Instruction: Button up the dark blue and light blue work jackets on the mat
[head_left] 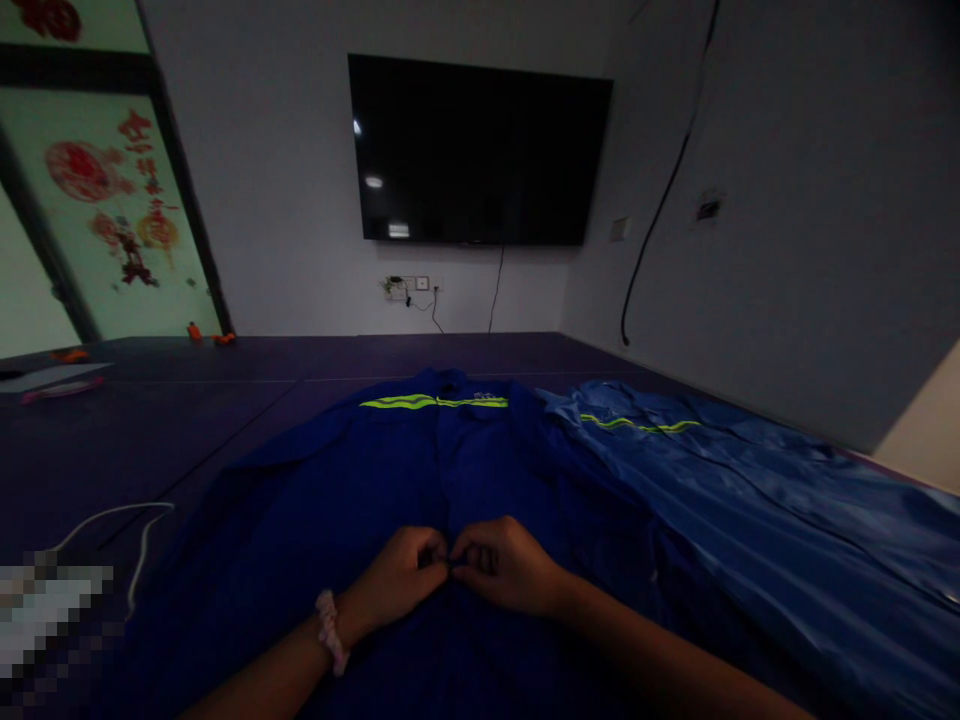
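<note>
Left hand [401, 578] and right hand [508, 566] are pinching the front edges of the blue jacket [300, 500], fingertips touching; tabletop [150, 420] is lying open leftward, second jacket [750, 500] crowding right.

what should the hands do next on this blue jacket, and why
Probably press the two pinched edges together right where they meet. The left hand and right hand are fingertip to fingertip on the centre front of the dark blue jacket, which lies flat on the table; the fastening itself is too small to make out.
</note>
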